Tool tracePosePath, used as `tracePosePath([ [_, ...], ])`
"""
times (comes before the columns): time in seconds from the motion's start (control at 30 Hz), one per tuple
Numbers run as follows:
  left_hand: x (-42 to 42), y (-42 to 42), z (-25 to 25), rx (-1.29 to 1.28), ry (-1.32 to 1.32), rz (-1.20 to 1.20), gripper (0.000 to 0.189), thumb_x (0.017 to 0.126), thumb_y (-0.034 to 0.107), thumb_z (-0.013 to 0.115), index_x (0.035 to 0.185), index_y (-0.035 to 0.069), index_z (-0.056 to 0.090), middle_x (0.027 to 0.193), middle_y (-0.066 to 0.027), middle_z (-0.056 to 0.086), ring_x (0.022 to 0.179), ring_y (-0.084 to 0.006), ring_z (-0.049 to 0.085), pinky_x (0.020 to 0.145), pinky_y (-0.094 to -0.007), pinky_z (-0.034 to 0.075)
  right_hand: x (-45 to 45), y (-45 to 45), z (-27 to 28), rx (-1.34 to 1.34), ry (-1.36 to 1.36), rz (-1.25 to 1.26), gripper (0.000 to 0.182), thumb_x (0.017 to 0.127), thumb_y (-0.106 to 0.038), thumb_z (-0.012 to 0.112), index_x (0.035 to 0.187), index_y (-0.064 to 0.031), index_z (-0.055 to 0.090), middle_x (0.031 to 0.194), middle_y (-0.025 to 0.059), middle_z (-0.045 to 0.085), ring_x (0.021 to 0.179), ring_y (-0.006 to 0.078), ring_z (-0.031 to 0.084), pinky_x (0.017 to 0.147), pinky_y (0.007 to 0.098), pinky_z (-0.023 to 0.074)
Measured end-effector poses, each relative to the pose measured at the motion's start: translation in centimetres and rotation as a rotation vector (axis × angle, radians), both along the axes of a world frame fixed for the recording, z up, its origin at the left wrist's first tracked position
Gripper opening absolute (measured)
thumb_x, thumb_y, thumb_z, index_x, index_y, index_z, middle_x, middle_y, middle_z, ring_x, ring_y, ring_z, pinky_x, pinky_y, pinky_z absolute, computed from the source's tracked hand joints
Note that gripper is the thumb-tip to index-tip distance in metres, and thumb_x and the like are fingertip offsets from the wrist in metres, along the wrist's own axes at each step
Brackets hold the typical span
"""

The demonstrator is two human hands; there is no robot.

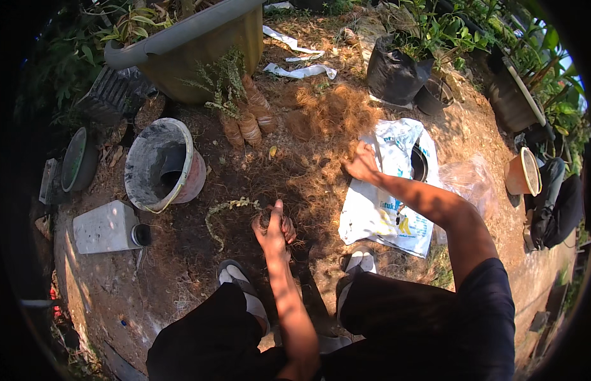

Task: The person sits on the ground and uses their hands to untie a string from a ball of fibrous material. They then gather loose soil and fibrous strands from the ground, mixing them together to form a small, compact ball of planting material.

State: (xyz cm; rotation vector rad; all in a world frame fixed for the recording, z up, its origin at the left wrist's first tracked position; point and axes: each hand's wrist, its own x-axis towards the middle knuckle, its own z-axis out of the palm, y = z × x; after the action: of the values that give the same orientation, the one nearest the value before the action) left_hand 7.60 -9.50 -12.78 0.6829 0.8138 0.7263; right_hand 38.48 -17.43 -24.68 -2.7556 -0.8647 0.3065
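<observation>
My left hand (pixel 274 228) is closed around the dark root ball (pixel 265 218) of a small plant, thumb pointing away from me. The plant's stem with small pale leaves (pixel 224 205) droops to the left from that hand. My right hand (pixel 362 164) reaches down at the left edge of a white printed plastic sack (pixel 367 205), its fingers bent towards loose brown fibre, which looks like coconut coir. Those fingertips are partly hidden, so a grip cannot be made out. Beyond it lies a fluffy heap of the same fibre (pixel 341 112).
Several fibre-wrapped plant bundles (pixel 250 126) stand against a large planter (pixel 205 71). To the left are a bucket with a black pot inside (pixel 198 176) and a whitish container (pixel 105 228). Black plant bags (pixel 395 76) stand far right; a seated person's legs (pixel 553 205) show beside an orange pot (pixel 517 174).
</observation>
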Motion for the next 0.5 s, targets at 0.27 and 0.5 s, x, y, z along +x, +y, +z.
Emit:
tracePosePath([
  [0.27, -0.8, 0.8, 1.9, -0.051, -0.024, 0.094, 0.032, 0.096, 0.018, 0.065, 0.071, 0.012, 0.047, 0.048, 0.0025, 0.037, 0.033, -0.0089, 0.033, 0.033, -0.0264, 0.022, -1.9, -1.7, 1.1, 0.239, -0.017, 0.045, 0.061, 0.08, -0.014, 0.064, 0.132, 0.0015, 0.037, 0.098, 0.028, 0.062, 0.095, 0.045, 0.062, 0.082, 0.0513, 0.0514],
  [0.5, -0.1, 0.1, 3.0, 0.009, -0.057, 0.077, 0.03, 0.096, 0.02, 0.067, 0.072, 0.009, 0.051, 0.05, 0.0024, 0.037, 0.036, -0.0085, 0.036, 0.034, -0.0262, 0.024, 0.2, -6.9, 4.4, 0.563, 0.311, -0.11, 0.047, 0.088, -0.02, 0.053, 0.13, -0.0009, 0.041, 0.082, 0.0141, 0.061, 0.069, 0.0238, 0.061, 0.066, 0.0394, 0.0489],
])
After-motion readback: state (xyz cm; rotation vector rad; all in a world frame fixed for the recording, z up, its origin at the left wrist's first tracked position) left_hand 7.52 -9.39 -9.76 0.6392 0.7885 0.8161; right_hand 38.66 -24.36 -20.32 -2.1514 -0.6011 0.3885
